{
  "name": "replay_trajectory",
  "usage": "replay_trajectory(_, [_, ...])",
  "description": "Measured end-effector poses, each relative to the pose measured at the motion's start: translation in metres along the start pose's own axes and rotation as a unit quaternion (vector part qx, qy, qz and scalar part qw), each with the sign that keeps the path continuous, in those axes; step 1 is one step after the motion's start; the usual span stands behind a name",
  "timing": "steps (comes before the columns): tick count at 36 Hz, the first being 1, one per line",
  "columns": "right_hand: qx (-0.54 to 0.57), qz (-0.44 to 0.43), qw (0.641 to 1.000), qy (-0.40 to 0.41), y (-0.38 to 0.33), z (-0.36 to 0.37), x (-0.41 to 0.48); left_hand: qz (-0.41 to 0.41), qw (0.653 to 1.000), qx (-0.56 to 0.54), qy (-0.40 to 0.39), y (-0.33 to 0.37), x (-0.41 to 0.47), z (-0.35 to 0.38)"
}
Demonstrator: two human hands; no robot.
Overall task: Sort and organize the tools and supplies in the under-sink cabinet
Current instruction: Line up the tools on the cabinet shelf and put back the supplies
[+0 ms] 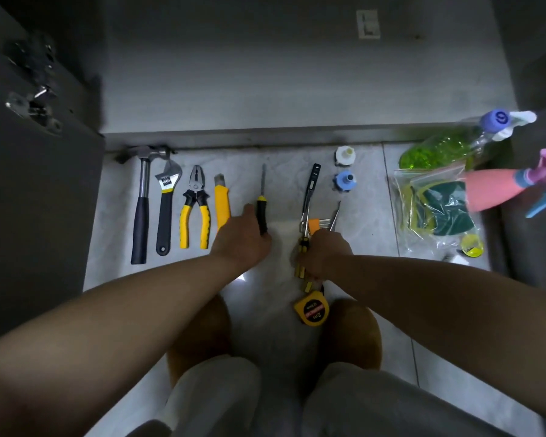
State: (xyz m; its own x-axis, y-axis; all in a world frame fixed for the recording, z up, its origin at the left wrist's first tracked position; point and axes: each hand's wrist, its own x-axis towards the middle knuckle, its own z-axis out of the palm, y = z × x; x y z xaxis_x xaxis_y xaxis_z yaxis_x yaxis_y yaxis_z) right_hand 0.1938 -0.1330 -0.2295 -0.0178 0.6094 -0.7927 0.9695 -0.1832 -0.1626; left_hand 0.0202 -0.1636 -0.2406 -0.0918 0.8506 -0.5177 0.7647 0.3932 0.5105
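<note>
Far left of the left hand point(243, 239), on the floor tile point(114, 200): hammer point(141, 212), wrench point(165, 209), pliers point(195, 212) and yellow utility knife point(222, 200), laid side by side, heads toward the cabinet point(265, 89). We see the left hand gripping the black handle of a screwdriver point(261, 212), tip pointing away from us. The right hand point(323, 255) is closed around a bunch of small yellow-black drivers point(302, 247). Just beyond its knuckles are a black tool point(312, 184), an orange piece point(313, 225) and tweezers point(335, 216). The tape measure point(311, 310) lies just below that wrist. Two caps, white point(345, 154) and blue point(344, 181), sit farther out. Right of the right hand, the clear zip bag point(404, 222) holds green-yellow scouring pads point(448, 216) (count unclear). A green spray bottle point(438, 148) part-filled with green liquid and a pink spray bottle point(498, 189) lie tilted beside it.
</note>
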Motion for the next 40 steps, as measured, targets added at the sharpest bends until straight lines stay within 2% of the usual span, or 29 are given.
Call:
replay_trajectory(3, [0.014,-0.01,1.0,0.023,0.002,0.0,0.002,-0.02,1.0,0.013,0.019,-0.009,-0.004,-0.005])
replay_trajectory(7, [0.034,-0.063,0.997,0.033,-0.002,-0.005,0.006,-0.005,0.999,0.023,0.048,-0.008,-0.006,-0.002])
replay_trajectory(11, [0.024,-0.093,0.995,-0.011,-0.018,-0.016,0.01,0.005,0.997,0.036,0.075,-0.006,-0.004,0.001])
replay_trajectory(14, [0.023,-0.08,0.995,-0.06,-0.035,-0.025,0.016,0.014,0.996,0.037,0.079,-0.009,-0.003,0.001])
replay_trajectory(16, [0.017,-0.069,0.996,-0.062,-0.046,-0.027,0.019,0.023,0.996,0.038,0.073,-0.012,-0.003,0.001])
replay_trajectory(21, [-0.006,-0.053,0.998,-0.045,-0.063,-0.011,0.025,0.054,0.994,0.051,0.085,-0.016,-0.007,-0.001])
replay_trajectory(25, [-0.03,-0.048,0.998,0.005,-0.061,0.004,0.02,0.088,0.982,0.14,0.091,-0.015,-0.017,-0.003])
replay_trajectory(28, [-0.007,-0.047,0.998,0.038,-0.058,0.013,0.016,0.102,0.968,0.207,0.098,-0.014,-0.021,-0.003])
replay_trajectory(32, [-0.01,-0.057,0.996,0.072,-0.056,0.02,0.012,0.131,0.952,0.261,0.095,-0.021,-0.018,-0.007])
replay_trajectory(36, [-0.006,-0.062,0.995,0.079,-0.056,0.02,0.012,0.157,0.933,0.309,0.097,-0.026,-0.016,-0.009])
replay_trajectory(40, [-0.007,-0.069,0.994,0.08,-0.06,0.019,0.012,0.163,0.93,0.313,0.102,-0.03,-0.018,-0.011])
